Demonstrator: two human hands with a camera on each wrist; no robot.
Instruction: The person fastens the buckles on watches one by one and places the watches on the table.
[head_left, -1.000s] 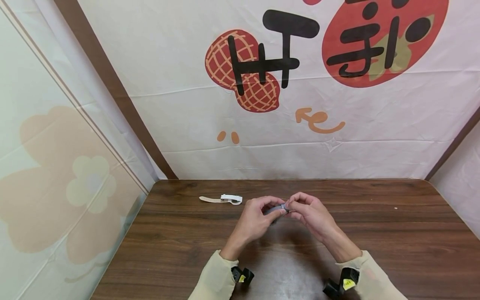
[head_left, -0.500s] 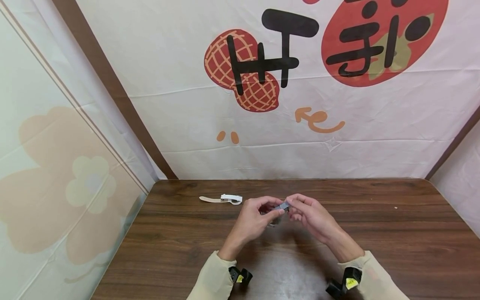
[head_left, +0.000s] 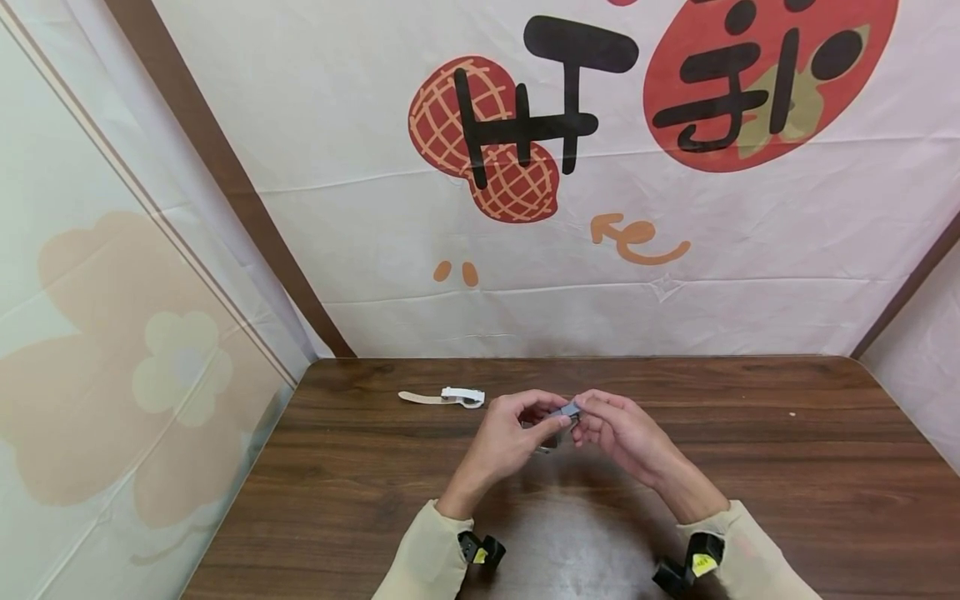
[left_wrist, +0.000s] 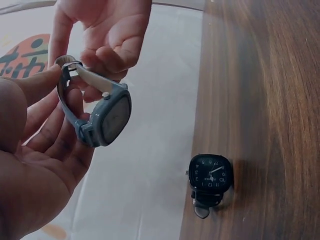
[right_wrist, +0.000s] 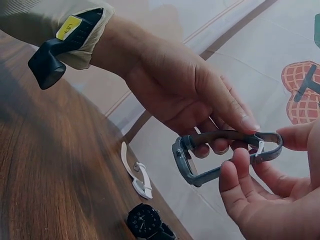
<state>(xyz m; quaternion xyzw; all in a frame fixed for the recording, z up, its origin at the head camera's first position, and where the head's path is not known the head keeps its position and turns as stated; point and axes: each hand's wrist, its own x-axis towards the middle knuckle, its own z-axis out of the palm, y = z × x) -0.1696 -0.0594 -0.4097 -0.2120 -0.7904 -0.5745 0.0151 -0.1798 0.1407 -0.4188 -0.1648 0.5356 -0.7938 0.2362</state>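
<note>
A blue-grey wristwatch with a squarish case is held up over the table, between both hands. Its strap is bent into a loop, and the metal buckle sits at the strap overlap. My left hand grips the strap and case side between thumb and fingers. At the buckle end, my right hand pinches the strap loop with thumb and fingertips. The dial faces away from the left palm. In the head view, the fingers hide most of the watch.
On the wooden table, a white watch lies left of the hands, its strap stretched out. A black watch with a square dial also lies there, hidden in the head view. A printed cloth hangs behind the table.
The right fingers have shifted slightly at the buckle end, and more of the grey strap shows between the hands. The left hand has kept its hold. The white watch has not moved.
</note>
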